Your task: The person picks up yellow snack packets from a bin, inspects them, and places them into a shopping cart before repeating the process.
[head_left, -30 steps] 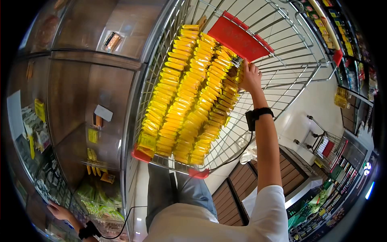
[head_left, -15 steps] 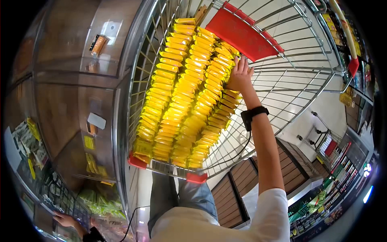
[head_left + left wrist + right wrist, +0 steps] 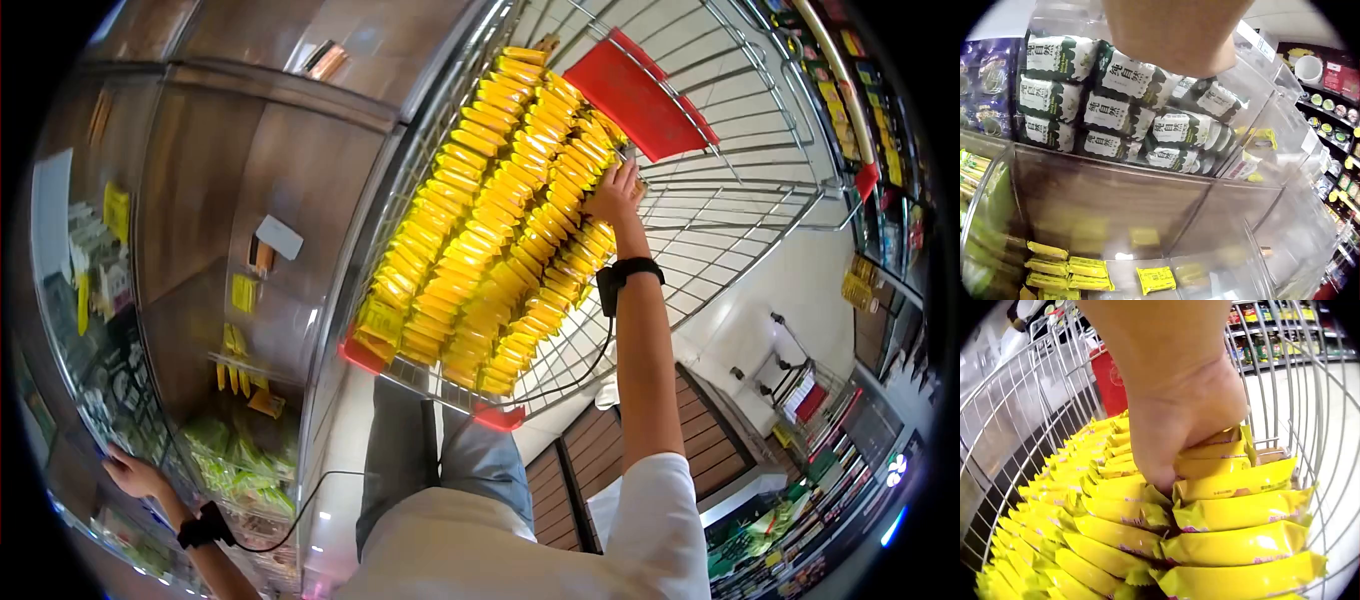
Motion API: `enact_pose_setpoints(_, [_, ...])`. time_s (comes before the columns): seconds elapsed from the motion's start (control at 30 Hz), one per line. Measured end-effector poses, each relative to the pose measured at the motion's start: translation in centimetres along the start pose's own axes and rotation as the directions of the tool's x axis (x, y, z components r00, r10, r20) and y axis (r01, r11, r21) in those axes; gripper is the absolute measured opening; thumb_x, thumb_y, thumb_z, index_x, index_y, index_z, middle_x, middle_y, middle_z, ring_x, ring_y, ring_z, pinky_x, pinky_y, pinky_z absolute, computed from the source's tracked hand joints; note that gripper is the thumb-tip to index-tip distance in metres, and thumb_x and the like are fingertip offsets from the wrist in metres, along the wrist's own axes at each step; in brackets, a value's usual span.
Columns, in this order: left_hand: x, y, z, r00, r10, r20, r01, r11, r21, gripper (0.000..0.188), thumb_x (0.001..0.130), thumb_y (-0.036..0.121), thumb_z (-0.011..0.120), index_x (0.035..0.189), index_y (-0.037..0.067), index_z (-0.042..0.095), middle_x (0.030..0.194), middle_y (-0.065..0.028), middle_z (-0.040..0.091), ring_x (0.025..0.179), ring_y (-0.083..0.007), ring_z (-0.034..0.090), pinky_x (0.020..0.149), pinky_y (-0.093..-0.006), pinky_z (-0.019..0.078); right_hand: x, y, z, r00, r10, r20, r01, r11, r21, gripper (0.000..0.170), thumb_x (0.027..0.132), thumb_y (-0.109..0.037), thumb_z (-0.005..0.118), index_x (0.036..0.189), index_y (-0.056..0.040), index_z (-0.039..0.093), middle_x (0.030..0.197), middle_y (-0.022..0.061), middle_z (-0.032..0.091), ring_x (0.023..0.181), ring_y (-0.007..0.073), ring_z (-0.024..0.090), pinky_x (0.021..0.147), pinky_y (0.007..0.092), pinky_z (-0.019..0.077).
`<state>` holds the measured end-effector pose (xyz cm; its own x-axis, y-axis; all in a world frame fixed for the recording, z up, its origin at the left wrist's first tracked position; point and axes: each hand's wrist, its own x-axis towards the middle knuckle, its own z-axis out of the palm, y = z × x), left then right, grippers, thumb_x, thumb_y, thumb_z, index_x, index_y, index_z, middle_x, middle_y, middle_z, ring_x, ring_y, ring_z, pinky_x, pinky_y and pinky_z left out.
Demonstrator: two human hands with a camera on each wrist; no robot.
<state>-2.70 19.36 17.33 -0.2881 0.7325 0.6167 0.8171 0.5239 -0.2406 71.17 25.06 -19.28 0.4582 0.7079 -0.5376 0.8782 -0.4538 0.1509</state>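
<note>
My right hand (image 3: 612,195) is over the far end of the right-hand row of yellow packets (image 3: 490,200), stacked in long rows in a shopping cart (image 3: 715,190). In the right wrist view its thumb (image 3: 1159,472) reaches down between two rows, touching packet ends. Packets lie below the palm, the other fingertips are hidden there, and I cannot tell whether they pinch one. At the lower left, my left hand (image 3: 138,473) rests its loosely extended fingers near the rim of a clear display case. White-and-green packs (image 3: 1113,112) lie below the left wrist in its own view.
A red panel (image 3: 640,95) hangs on the cart's far side. Clear-walled bins (image 3: 200,190) stand along the left, one holding several yellow packets (image 3: 1072,272). On the right are wood-slatted crates (image 3: 690,430), and farther off another cart (image 3: 800,395).
The view has swung. My right hand, holding a yellow packet upright a second ago, now lies lower over the right-hand row. The left hand remains by the display case.
</note>
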Motion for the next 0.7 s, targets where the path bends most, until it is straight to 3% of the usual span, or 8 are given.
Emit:
enact_pose_setpoints(0.13, [0.2, -2.1, 1.1, 0.999, 0.048, -0.016, -0.047, 0.999, 0.008, 0.042, 0.083, 0.044, 0.048, 0.071, 0.003, 0.053, 0.065, -0.0146, 0.055, 0.057, -0.0301, 0.051, 0.051, -0.0402, 0.0359, -2.0, -0.5, -2.3, 0.999, -0.001, -0.04, 0.006, 0.992, 0.124, 0.101, 0.06, -0.031, 0.067, 0.134, -0.002, 0.005, 0.141, 0.0164, 0.003, 0.13, 0.0347, -0.001, 0.1, 0.0538, 0.0092])
enact_pose_setpoints(0.27, [-0.3, 0.8, -0.6, 0.989, 0.13, -0.07, -0.129, 0.992, 0.018, 0.039, 0.084, 0.041, 0.046, 0.068, 0.006, 0.053, 0.06, -0.0119, 0.053, 0.053, -0.0306, 0.05, 0.048, -0.0414, 0.0347, -7.8, -0.8, -4.6, 0.977, -0.099, -0.191, 0.141, 0.965, 0.222, 0.093, 0.063, -0.03, 0.065, 0.133, -0.0011, 0.01, 0.137, 0.0197, 0.016, 0.128, 0.0372, 0.009, 0.101, 0.0481, 0.0145])
enact_pose_setpoints(0.33, [-0.1, 1.8, -1.1, 0.983, 0.139, -0.122, -0.141, 0.99, -0.014, 0.033, 0.085, 0.036, 0.046, 0.065, 0.01, 0.053, 0.058, -0.011, 0.051, 0.05, -0.0303, 0.048, 0.044, -0.04, 0.033, -11.4, -1.1, -4.8, 0.965, -0.144, -0.22, 0.17, 0.98, 0.105, 0.087, 0.064, -0.031, 0.066, 0.131, -0.0013, 0.019, 0.134, 0.02, 0.021, 0.127, 0.0374, 0.012, 0.099, 0.0493, 0.0193])
enact_pose_setpoints(0.37, [-0.2, 1.1, -1.0, 0.992, 0.122, -0.013, -0.121, 0.992, 0.032, 0.032, 0.084, 0.035, 0.047, 0.064, 0.01, 0.052, 0.056, -0.01, 0.05, 0.049, -0.0292, 0.048, 0.043, -0.0396, 0.0327, -13.1, -1.3, -4.3, 0.954, -0.164, -0.251, 0.193, 0.977, 0.095, 0.084, 0.066, -0.031, 0.068, 0.129, -0.001, 0.021, 0.132, 0.0214, 0.023, 0.127, 0.038, 0.011, 0.097, 0.0507, 0.0235])
enact_pose_setpoints(0.4, [0.0, 1.9, -1.7, 0.982, 0.165, -0.089, -0.171, 0.983, -0.066, 0.032, 0.083, 0.034, 0.05, 0.061, 0.011, 0.051, 0.054, -0.0096, 0.048, 0.048, -0.028, 0.047, 0.043, -0.0389, 0.0321, -15.1, -1.6, -3.9, 0.92, -0.211, -0.332, 0.247, 0.967, 0.07, 0.081, 0.068, -0.034, 0.067, 0.128, -0.0002, 0.023, 0.131, 0.0217, 0.025, 0.127, 0.0377, 0.011, 0.095, 0.0512, 0.0251])
enact_pose_setpoints(0.53, [0.1, 2.4, -2.3, 0.978, 0.14, -0.153, -0.156, 0.983, -0.097, 0.033, 0.08, 0.04, 0.052, 0.063, 0.012, 0.051, 0.061, -0.0035, 0.051, 0.057, -0.0241, 0.049, 0.05, -0.0366, 0.0333, -24.3, -5.3, -3.1, 0.955, -0.249, -0.16, 0.258, 0.965, 0.037, 0.071, 0.073, -0.044, 0.058, 0.125, -0.0029, 0.033, 0.133, 0.0207, 0.025, 0.125, 0.0408, 0.014, 0.099, 0.0501, 0.0204])
enact_pose_setpoints(0.6, [0.2, 2.2, -2.6, 0.988, 0.105, -0.115, -0.122, 0.98, -0.154, 0.034, 0.08, 0.042, 0.05, 0.066, 0.01, 0.051, 0.064, -0.0048, 0.051, 0.061, -0.0243, 0.049, 0.054, -0.0365, 0.0344, -28.2, -7.0, -1.0, 0.918, -0.371, -0.14, 0.371, 0.928, -0.025, 0.062, 0.072, -0.041, 0.058, 0.12, -0.0051, 0.041, 0.133, 0.0193, 0.027, 0.125, 0.0408, 0.015, 0.098, 0.0512, 0.0205])
enact_pose_setpoints(0.7, [0.5, 2.2, -4.1, 0.992, 0.094, -0.087, -0.112, 0.967, -0.229, 0.033, 0.081, 0.041, 0.049, 0.07, 0.009, 0.052, 0.068, -0.0059, 0.052, 0.064, -0.0246, 0.05, 0.056, -0.0381, 0.035, -33.6, -10.9, -0.7, 0.875, -0.48, 0.067, 0.484, 0.871, -0.083, 0.068, 0.072, -0.046, 0.057, 0.123, -0.0062, 0.038, 0.128, 0.0203, 0.032, 0.123, 0.0394, 0.022, 0.093, 0.0532, 0.0276])
